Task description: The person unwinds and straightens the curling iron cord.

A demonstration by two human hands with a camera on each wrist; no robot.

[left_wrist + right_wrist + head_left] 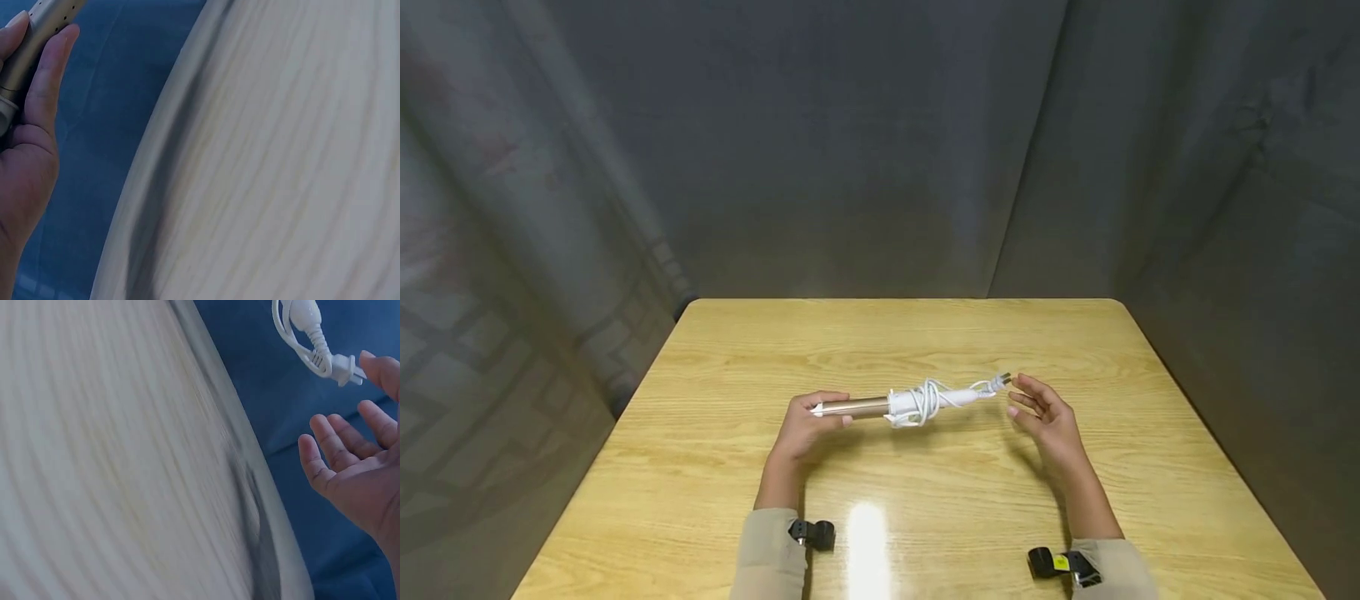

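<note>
While the left hand curls round the smooth gold barrel of a long curling iron held over the table, right hand spread wide, fingertip by the plug, white cord looped round white handle, pale grainy wooden table, dark grey curtain behind

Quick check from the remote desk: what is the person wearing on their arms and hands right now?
Both hands, left hand and right hand, are bare, with no gloves or rings visible. Each forearm has a beige long sleeve ending short of the wrist. A small black clip-like device sits at the left cuff; a similar black one with a yellow mark sits at the right cuff.
</note>
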